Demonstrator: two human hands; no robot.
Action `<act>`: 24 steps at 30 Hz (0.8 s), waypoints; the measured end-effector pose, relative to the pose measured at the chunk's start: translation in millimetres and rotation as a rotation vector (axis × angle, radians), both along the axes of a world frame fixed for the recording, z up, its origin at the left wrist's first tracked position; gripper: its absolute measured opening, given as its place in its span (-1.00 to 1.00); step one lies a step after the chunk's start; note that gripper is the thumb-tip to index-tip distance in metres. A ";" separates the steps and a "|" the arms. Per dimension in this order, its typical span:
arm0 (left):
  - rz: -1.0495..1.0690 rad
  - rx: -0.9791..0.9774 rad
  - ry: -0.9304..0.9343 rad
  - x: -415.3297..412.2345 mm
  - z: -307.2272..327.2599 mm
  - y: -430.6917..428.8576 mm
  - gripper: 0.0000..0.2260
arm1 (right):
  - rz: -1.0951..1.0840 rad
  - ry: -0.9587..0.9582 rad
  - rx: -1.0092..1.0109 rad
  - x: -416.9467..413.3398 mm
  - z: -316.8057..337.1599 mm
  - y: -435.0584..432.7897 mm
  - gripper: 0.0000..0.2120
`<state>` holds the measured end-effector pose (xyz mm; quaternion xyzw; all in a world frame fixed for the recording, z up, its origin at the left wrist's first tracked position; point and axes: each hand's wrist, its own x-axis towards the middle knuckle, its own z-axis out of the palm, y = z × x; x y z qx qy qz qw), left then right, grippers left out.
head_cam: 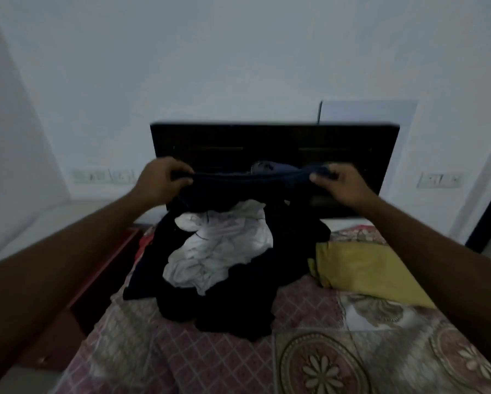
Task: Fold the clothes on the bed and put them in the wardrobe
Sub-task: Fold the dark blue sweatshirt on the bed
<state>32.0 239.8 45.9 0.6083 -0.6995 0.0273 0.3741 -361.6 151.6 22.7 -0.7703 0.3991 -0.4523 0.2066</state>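
Observation:
A dark navy garment is stretched out in the air between my two hands above the bed. My left hand pinches its left end and my right hand pinches its right end. The cloth hangs down toward a heap of black clothes on the patterned bedspread. A crumpled white garment lies on top of that heap. No wardrobe is in view.
A mustard-yellow pillow lies right of the heap. The dark headboard stands against the pale wall behind. Wall switch plates are at both sides. The bed's red-brown frame edge runs along the left.

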 end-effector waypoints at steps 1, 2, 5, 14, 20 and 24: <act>0.035 0.064 -0.098 0.4 -30.3 6.1 -0.85 | -0.031 0.155 -0.022 -4.7 -31.7 7.0 -0.92; 0.057 0.151 -0.155 -2.8 -60.6 15.9 -0.83 | -0.095 0.258 -0.027 -7.8 -67.3 16.8 -0.87; 0.120 0.384 -0.208 -23.1 -140.0 41.3 -0.84 | -0.288 0.369 0.027 -9.6 -154.7 54.9 -0.75; 0.260 0.733 0.244 -58.6 -239.7 75.5 -0.91 | -0.500 0.144 0.536 14.3 -256.4 128.1 -0.66; 0.244 0.919 1.361 -69.9 -236.9 73.8 -0.85 | -0.473 -0.781 0.786 32.8 -258.3 116.8 -0.68; 0.341 0.544 1.737 -75.4 -245.9 62.7 -0.88 | -0.525 -1.037 0.831 43.5 -257.4 113.9 -0.91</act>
